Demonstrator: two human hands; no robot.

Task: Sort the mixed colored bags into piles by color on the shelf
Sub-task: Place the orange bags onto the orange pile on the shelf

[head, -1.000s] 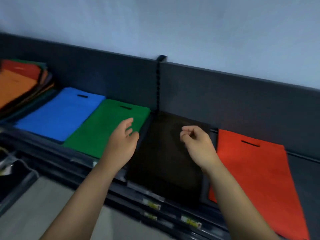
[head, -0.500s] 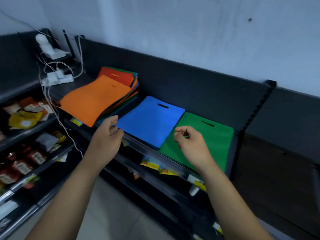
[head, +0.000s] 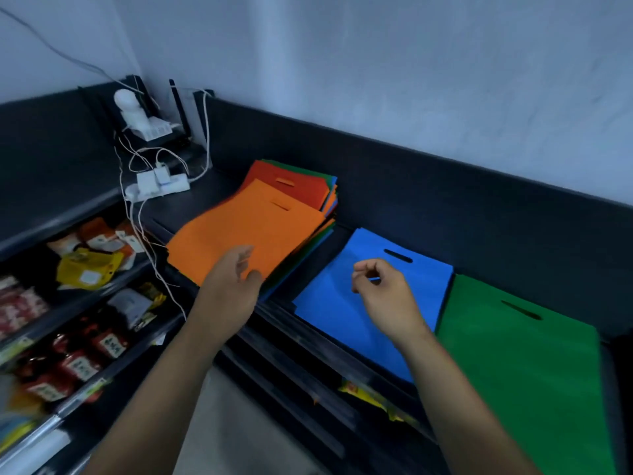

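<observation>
A mixed stack of coloured bags (head: 318,197) lies on the dark shelf (head: 479,214), with an orange bag (head: 239,234) on top and a red one (head: 294,186) beneath it. To its right a blue bag (head: 342,303) lies flat, then a green bag (head: 520,358). My left hand (head: 233,286) is at the near edge of the orange bag, fingers apart and touching it. My right hand (head: 387,296) hovers over the blue bag with fingers loosely curled and nothing in them.
A white power strip with plugs and cables (head: 157,183) sits at the shelf's left corner, cords hanging down. Lower shelves at left hold snack packets (head: 85,269). Yellow price tags (head: 363,394) line the shelf's front edge.
The view has swung left from the black and red bags to the mixed stack. Both hands moved left; my left hand now reaches the orange bag's edge.
</observation>
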